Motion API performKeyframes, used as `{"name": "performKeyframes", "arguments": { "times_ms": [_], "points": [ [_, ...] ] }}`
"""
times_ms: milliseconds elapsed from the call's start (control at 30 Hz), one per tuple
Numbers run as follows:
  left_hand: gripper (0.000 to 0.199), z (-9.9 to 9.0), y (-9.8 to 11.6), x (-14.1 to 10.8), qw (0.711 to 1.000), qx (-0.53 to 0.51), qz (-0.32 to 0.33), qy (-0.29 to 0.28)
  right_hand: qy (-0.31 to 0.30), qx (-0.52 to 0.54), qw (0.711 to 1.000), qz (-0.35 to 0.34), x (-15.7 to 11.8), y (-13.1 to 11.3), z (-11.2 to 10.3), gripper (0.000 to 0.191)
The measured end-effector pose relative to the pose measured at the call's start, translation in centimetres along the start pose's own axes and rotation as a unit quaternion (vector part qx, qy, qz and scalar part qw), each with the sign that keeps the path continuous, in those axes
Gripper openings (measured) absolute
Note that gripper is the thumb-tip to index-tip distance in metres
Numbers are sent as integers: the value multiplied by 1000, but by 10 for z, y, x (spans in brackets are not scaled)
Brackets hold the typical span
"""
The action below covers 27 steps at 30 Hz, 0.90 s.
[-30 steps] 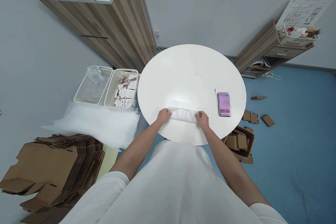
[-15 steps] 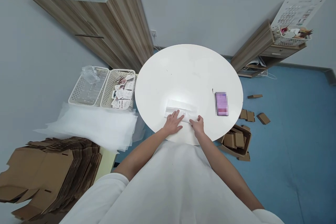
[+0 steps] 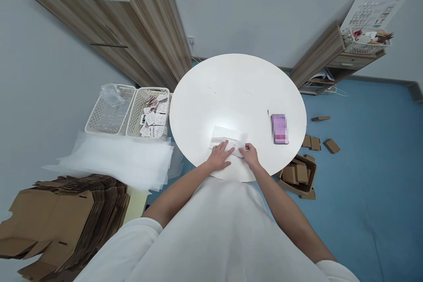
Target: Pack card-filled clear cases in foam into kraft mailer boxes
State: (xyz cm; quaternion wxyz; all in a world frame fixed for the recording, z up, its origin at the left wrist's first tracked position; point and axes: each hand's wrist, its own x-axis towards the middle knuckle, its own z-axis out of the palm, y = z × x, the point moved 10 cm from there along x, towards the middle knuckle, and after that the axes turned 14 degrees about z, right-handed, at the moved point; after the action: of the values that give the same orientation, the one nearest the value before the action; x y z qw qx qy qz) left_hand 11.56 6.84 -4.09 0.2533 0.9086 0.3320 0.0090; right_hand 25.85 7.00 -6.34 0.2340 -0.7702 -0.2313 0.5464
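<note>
A white, partly see-through sheet (image 3: 228,132) lies folded near the front edge of the round white table (image 3: 238,83). My left hand (image 3: 218,157) rests on its lower left part with the fingers spread. At the sheet's lower right corner, my right hand (image 3: 249,155) pinches the edge between thumb and fingers. What lies inside the folds is too faint to make out. A phone-like item with a blurred purple face (image 3: 280,129) lies on the table to the right of my hands.
Left of the table stand a basket of cards (image 3: 155,116) and a basket of clear bags (image 3: 110,112). White sheets (image 3: 115,156) and flat cardboard (image 3: 59,216) are stacked nearer. A carton of small boxes (image 3: 299,174) sits on the floor at right.
My right hand has moved slightly in at the sheet's right corner, and the sheet's near part looks more folded over. My left hand stays on the sheet, fingers slightly shifted.
</note>
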Motion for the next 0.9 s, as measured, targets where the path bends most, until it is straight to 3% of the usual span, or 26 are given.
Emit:
{"name": "performKeyframes", "arguments": {
  "times_ms": [167,333,433,600,733,800,900],
  "points": [
    [69,7,14,13,1000,1,19,3,49,-6,999,-21,0,0,-12,20],
    [70,1,14,13,999,-4,-1,39,-30,24,999,-12,-7,-5,9,23],
    [70,-9,17,6,998,22,10,60,-45,1,999,-11,-8,-7,18,26],
    [63,1,33,2,994,78,81,2,-31,-138,988,-55,-4,-13,15,34],
    [62,7,30,0,996,59,70,-7,30,-291,942,-162,-13,-25,9,49],
    [63,7,27,-2,998,29,54,1,31,-344,922,-176,-16,-21,13,57],
    [67,3,8,-13,996,-38,-66,44,23,-385,910,-152,-16,-11,21,60]
  ]
}}
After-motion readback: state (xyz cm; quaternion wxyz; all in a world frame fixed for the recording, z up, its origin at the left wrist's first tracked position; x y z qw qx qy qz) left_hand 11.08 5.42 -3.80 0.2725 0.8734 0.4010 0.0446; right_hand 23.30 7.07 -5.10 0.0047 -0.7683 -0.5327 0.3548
